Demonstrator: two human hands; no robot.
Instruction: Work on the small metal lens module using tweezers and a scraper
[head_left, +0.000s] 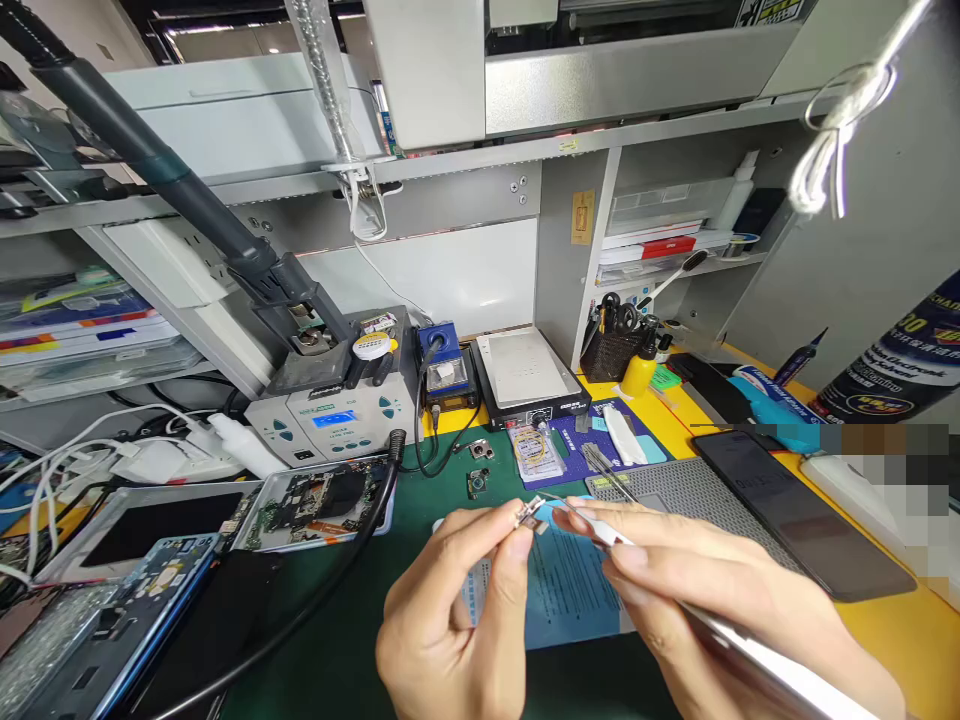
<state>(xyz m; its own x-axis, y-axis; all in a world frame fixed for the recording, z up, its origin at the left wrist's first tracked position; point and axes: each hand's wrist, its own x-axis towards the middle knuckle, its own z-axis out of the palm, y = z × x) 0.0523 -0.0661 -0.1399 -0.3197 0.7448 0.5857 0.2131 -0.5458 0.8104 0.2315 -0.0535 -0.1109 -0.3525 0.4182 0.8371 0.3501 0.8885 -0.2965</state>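
My left hand (457, 610) pinches a small metallic phone part (531, 517) with a short flat tab between thumb and forefinger. My right hand (712, 590) grips slim silver tweezers (611, 537) like a pen. Their fine tip lies at the upper edge of the small part; whether it touches cannot be made out. Under both hands is a blue printed sheet (570, 600) on the green mat (330, 640). Just beyond the left fingers lie two small camera modules, one metallic (478, 450) and one dark (478, 485).
An opened phone (322, 505) with bare circuitry lies left, crossed by a black hose (330, 590). Behind stand a grey hot-air station (337, 410) and a flat heating plate (532, 375). A dark smartphone (802, 510) rests right, near a large spray can (892, 355).
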